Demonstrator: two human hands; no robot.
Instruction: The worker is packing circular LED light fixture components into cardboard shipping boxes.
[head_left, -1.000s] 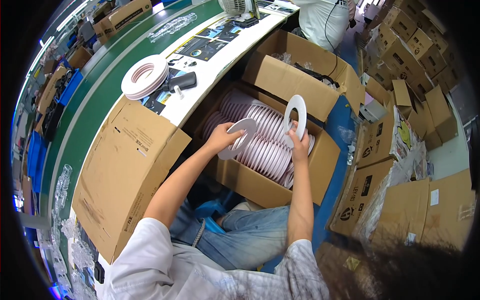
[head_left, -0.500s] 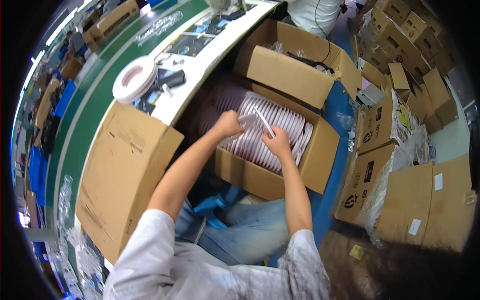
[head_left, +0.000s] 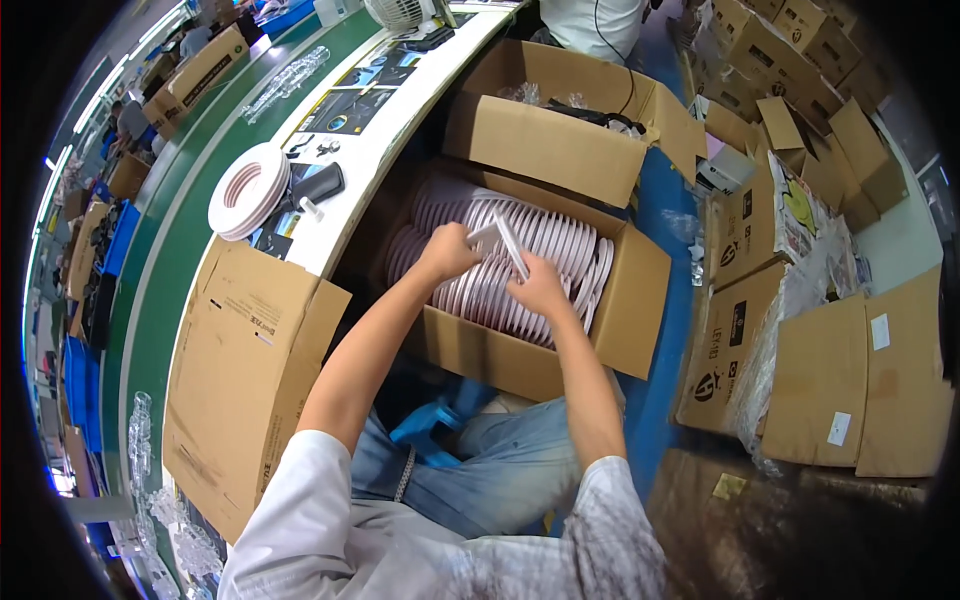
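Observation:
Both hands are over an open cardboard box [head_left: 641, 300] packed with rows of thin white rings [head_left: 575, 250] standing on edge. My left hand [head_left: 449, 251] is closed on a flat white ring [head_left: 485, 238], only part of which shows. My right hand [head_left: 540, 286] pinches the lower end of another white ring [head_left: 509, 243], seen nearly edge-on and tilted. The upper ends of these two pieces come close together between my hands; whether they touch I cannot tell. Fingertips are partly hidden on both hands.
At left, a stack of white rings [head_left: 232, 200] and a black device [head_left: 318, 184] lie on the white worktop [head_left: 385, 135]. A closed carton [head_left: 235, 350] stands nearer me. Beyond the ring box is another open box [head_left: 545, 140]. Cartons [head_left: 735, 340] line the right; a person [head_left: 592, 25] is ahead.
The whole view has shifted slightly. The ring in my right hand has moved left, nearer the piece in my left hand. Both hands keep their hold.

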